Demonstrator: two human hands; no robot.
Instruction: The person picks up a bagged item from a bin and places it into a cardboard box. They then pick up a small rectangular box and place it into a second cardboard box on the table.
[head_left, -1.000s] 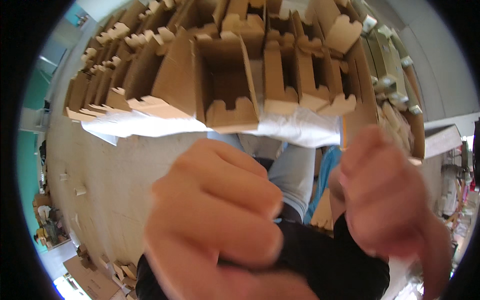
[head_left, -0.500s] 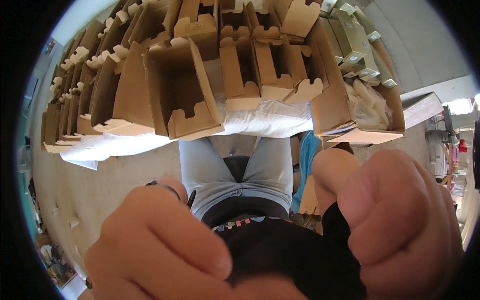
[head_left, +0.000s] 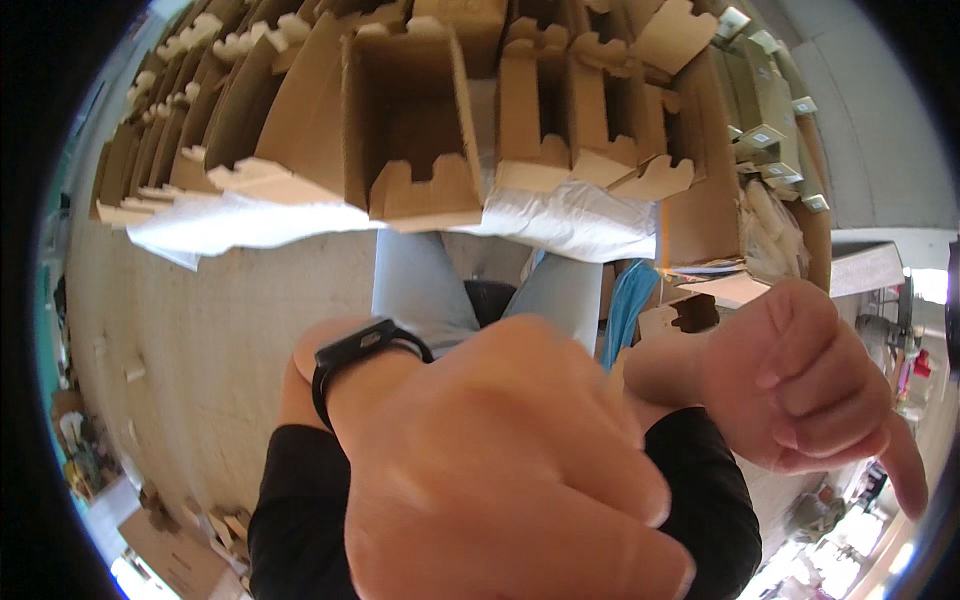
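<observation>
Bright, even daylight — soft blur on the near hands, heavy fisheye bending, black vignette at the rim.

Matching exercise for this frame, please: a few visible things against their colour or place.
Things:
1. wristband
2. open cardboard box
3. crumpled sheet
4. right hand

Descriptions:
A. white, under the boxes
B. black, on the left wrist
C. brown, top centre
D. curled, at the right edge

Pairs: 1-B, 2-C, 3-A, 4-D

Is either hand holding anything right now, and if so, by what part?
Nothing shows in either. The left hand fills the view close to the camera, fingers curled; the right hand is a loose fist. Neither touches the cardboard boxes.
</observation>
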